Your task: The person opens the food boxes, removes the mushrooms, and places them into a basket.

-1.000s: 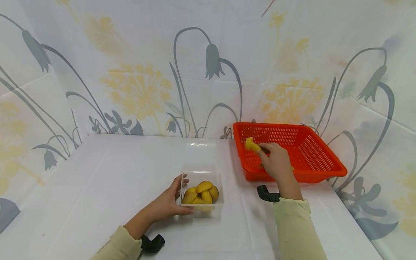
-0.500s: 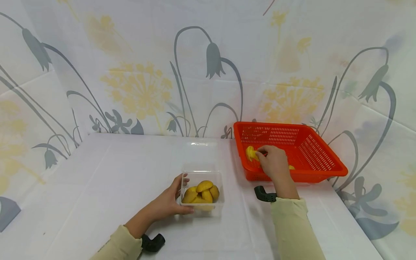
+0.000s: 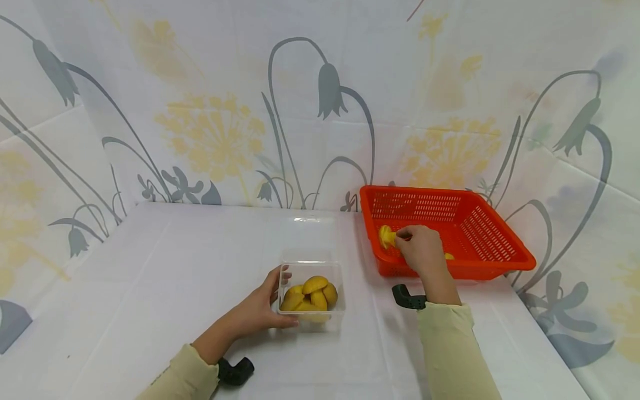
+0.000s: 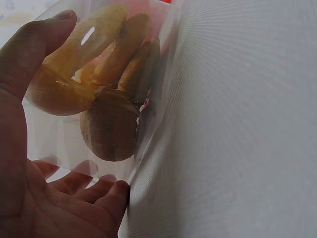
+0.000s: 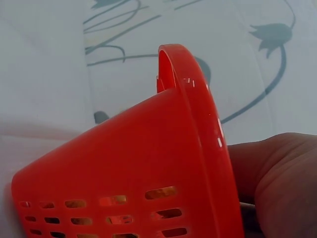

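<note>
A clear plastic box [image 3: 336,273] sits on the white table, holding several yellow mushroom-shaped pieces [image 3: 313,285]. My left hand [image 3: 260,308] grips the box's left side, thumb on the front corner; in the left wrist view my left hand [image 4: 20,148] wraps around the clear box [image 4: 153,89], and the yellow pieces [image 4: 94,64] show through its wall. My right hand [image 3: 422,250] reaches over the front rim of the orange basket [image 3: 492,247] and pinches a yellow piece [image 3: 385,235] near the basket's left wall. The right wrist view shows the orange basket's outer wall [image 5: 124,168] and my right palm [image 5: 277,183].
Another yellow piece [image 3: 448,256] lies in the basket behind my right hand. Flower-patterned white sheeting [image 3: 215,128] covers the table and rises as walls behind and at both sides. Black wrist mounts [image 3: 235,371] sit at both cuffs.
My right hand has lowered the yellow piece from above the basket's left edge down inside the basket. The left hand and the clear box have stayed put.
</note>
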`<state>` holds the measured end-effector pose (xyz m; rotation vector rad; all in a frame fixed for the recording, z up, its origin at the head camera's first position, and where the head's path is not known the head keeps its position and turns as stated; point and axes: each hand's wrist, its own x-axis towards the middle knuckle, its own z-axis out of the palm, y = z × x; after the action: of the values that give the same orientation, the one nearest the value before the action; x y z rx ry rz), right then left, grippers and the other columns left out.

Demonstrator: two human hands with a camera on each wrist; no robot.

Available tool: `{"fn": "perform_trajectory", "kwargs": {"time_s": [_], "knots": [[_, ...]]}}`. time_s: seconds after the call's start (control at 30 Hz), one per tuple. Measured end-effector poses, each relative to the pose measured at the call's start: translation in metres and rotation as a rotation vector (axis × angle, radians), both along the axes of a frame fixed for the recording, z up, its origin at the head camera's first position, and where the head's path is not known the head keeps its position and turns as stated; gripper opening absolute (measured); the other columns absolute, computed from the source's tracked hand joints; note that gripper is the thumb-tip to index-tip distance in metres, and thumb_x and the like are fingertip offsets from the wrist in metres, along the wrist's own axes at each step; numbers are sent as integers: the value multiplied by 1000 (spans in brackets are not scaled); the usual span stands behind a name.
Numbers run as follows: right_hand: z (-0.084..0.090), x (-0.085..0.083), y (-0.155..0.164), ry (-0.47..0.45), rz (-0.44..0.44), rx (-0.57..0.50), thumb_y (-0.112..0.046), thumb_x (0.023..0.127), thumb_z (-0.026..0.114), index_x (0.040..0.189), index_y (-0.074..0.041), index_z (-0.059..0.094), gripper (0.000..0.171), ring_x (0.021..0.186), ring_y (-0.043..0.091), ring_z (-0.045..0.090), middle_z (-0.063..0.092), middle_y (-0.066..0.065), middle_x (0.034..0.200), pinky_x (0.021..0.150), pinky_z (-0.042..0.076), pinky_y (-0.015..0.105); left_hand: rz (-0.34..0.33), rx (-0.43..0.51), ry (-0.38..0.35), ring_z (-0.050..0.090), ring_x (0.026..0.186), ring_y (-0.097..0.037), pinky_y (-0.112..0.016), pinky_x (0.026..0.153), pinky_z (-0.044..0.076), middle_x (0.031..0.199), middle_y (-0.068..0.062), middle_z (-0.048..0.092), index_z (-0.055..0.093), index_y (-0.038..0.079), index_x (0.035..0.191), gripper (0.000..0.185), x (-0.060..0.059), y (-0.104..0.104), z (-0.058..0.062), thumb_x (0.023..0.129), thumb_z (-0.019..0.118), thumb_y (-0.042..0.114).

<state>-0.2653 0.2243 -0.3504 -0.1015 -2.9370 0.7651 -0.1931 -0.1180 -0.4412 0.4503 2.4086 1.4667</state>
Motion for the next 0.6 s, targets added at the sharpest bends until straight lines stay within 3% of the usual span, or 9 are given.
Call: {"fn": "perform_trajectory", "kwargs": {"time_s": [0.6], "knots": [[-2, -1, 1, -33, 36, 28, -25, 96, 60, 114, -7, 69, 27, 96, 30, 55, 69, 15, 109, 81, 56, 39, -11, 19, 10, 26, 147, -36, -49, 118, 26, 157, -8, 29, 11, 21, 154, 113, 0, 0, -1, 71, 86, 33]]}}
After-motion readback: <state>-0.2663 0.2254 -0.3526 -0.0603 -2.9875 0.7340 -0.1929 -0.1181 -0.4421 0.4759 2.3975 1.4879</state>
